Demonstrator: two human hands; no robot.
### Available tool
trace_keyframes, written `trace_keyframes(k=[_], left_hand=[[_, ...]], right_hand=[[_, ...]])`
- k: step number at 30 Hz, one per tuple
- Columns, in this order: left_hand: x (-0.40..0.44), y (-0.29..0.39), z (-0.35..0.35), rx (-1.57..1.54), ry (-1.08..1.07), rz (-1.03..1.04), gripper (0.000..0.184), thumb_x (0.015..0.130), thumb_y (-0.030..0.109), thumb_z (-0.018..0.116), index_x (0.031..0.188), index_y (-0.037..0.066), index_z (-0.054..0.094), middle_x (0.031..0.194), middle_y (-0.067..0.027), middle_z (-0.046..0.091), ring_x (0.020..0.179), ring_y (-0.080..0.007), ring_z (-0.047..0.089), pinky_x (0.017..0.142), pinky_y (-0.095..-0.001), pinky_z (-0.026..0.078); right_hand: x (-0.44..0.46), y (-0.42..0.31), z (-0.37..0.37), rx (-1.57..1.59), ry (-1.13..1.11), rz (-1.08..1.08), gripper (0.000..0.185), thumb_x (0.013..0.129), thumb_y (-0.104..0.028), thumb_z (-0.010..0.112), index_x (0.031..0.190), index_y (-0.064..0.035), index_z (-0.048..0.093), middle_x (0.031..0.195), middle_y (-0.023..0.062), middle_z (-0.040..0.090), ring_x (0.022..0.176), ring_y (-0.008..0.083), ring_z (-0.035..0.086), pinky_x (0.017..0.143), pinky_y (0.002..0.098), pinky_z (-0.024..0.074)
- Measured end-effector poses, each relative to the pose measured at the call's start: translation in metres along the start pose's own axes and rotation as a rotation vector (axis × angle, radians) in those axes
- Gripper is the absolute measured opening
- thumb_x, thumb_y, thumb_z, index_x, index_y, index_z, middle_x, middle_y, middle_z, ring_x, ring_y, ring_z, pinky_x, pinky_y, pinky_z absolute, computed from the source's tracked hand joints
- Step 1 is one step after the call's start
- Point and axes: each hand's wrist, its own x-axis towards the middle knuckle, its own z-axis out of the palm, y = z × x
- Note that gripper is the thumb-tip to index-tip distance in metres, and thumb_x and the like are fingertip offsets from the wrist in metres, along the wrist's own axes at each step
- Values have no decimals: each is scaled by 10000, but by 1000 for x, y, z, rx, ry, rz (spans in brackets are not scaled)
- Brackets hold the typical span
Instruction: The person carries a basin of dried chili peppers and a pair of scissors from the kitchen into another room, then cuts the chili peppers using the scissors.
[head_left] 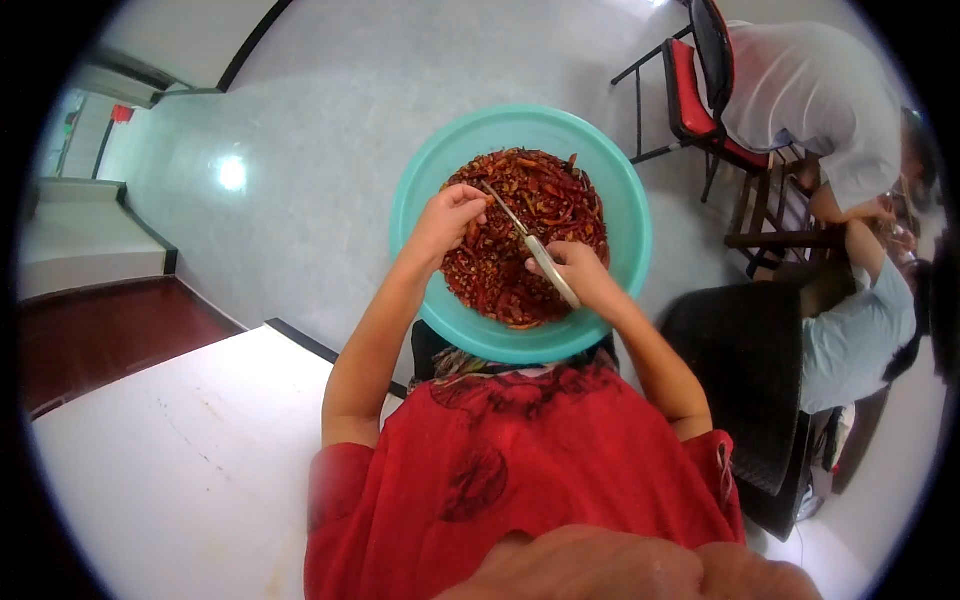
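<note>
A wide turquoise plastic basin (632,215) sits in front of my body, filled with dark red dried chilies (515,298), some whole and others in small pieces with seeds among them. My right hand (582,274) is closed around the pale handles of a pair of scissors (545,262), whose blades point up and left over the basin. Close to the blade tips, my left hand (457,218) is closed in a pinch on a small orange-red chili (489,200), which the fingers mostly cover.
To the left is a white tabletop (180,460). Grey floor (330,130) stretches ahead. On the right are a red and black folding chair (690,95), a black chair (740,370), and two seated people, one in a white top (810,90), the other in light blue (860,335).
</note>
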Motion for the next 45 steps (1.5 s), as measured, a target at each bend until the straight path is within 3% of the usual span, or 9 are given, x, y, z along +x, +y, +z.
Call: trace_keyframes(k=[8,15,23,29,38,45], left_hand=[[0,2,-1,-52,-9,-10,146,920,179,571,1028,81,579,783,3,589,480,-15,367,401,-183,233],[3,-1,0,18,-74,-38,170,927,195,557,1043,74,586,779,6,579,470,-19,356,396,-185,224],[3,-2,-2,29,-73,-66,213,918,217,580,1053,52,575,763,1,583,456,-17,341,393,-188,217],[4,-2,-3,23,-40,-78,218,898,227,607,1022,55,558,737,5,566,455,-19,332,387,-192,203],[3,-2,-5,-28,-33,-70,199,899,224,593,1016,67,561,726,3,545,457,-20,332,391,-188,211],[4,-2,-2,16,-106,-85,210,908,233,580,1039,68,569,726,7,534,457,-18,335,389,-192,218]], right_hand=[[0,2,4,-62,44,-113,708,787,-604,663,1040,54,601,867,211,636,823,321,632,742,396,479],[-1,-6,2,-111,31,-57,706,777,-605,675,1015,55,604,847,209,632,810,322,632,737,396,479],[2,-1,3,-46,85,-58,609,789,-561,701,920,31,645,729,154,617,684,226,604,654,363,471],[4,-1,-1,-69,36,-20,611,793,-560,702,927,34,644,730,141,614,674,214,592,648,351,461],[2,-1,1,-73,54,-49,714,777,-614,661,1032,50,611,875,209,644,849,320,641,777,389,476],[1,-5,1,-130,19,-55,719,771,-614,670,1034,52,609,869,201,645,829,310,644,745,384,486]])
